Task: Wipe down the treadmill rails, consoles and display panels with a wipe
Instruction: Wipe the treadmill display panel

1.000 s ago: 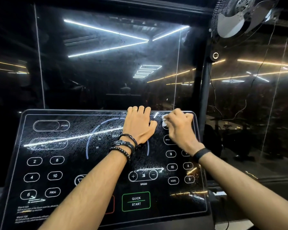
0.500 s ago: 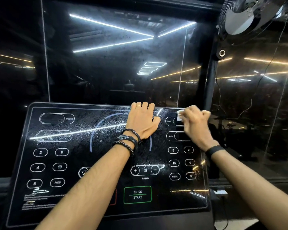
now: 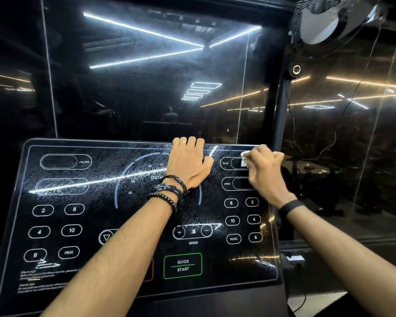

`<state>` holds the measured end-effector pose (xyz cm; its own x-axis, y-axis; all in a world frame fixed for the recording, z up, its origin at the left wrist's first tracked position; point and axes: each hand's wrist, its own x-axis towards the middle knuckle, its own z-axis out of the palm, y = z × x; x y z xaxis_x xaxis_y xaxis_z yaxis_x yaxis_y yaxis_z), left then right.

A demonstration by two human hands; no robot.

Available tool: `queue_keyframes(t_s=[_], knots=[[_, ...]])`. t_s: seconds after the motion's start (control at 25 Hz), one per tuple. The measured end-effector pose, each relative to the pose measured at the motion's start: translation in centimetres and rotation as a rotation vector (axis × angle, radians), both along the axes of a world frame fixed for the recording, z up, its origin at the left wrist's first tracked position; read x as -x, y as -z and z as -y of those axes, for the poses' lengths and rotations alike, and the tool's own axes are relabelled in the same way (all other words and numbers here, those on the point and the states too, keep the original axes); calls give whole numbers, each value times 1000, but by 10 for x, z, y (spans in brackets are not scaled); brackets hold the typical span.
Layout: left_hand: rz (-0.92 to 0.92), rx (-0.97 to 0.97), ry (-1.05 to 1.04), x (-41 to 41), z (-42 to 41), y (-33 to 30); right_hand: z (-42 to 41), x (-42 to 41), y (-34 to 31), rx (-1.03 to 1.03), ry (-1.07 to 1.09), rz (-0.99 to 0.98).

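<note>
The right hand (image 3: 264, 170) pinches a white wipe (image 3: 244, 158) on the screen's (image 3: 78, 225) top corner; the left hand (image 3: 189, 164) lies flat; next, rub downward.

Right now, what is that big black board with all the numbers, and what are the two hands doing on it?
That board is a treadmill's control panel, the part with buttons for speed and a green QUICK START button. The picture comes from a camera worn on a person's head, so you see their own arms reaching forward. The left hand lies flat on the middle of the panel, fingers over its top edge. The right hand is bunched around a small white wipe near the PULSE window, at the panel's top right corner. Behind is dark glass reflecting ceiling lights, and a fan hangs at the top right.
</note>
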<state>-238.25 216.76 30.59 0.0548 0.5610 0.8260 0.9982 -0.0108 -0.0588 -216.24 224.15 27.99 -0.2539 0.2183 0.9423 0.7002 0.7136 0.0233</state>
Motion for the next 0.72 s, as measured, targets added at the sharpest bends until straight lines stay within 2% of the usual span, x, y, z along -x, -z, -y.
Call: queue_keyframes(t_s=[0.08, 0.2, 0.24, 0.4, 0.44, 0.56, 0.6, 0.72], knots=[[5, 1, -2, 1, -1, 1, -1, -4, 8, -67, -18, 117], [14, 11, 5, -1, 1, -1, -4, -10, -15, 32, 59, -102], [16, 16, 9, -2, 2, -1, -1, -5, -13, 42, 54, -114], [18, 15, -14, -2, 0, 0, 19, 2, 27, -97, -101, 201], [15, 29, -23, -3, 1, -1, 15, -6, 23, -73, -76, 168], [0, 58, -38, -8, 4, -11, 14, -5, 13, 64, 33, -180], [2, 55, -32, -10, 4, -13, 21, 6, 21, 83, 22, -192], [4, 37, -34, -13, 2, -8, 41, 22, 59, -54, -96, 116]])
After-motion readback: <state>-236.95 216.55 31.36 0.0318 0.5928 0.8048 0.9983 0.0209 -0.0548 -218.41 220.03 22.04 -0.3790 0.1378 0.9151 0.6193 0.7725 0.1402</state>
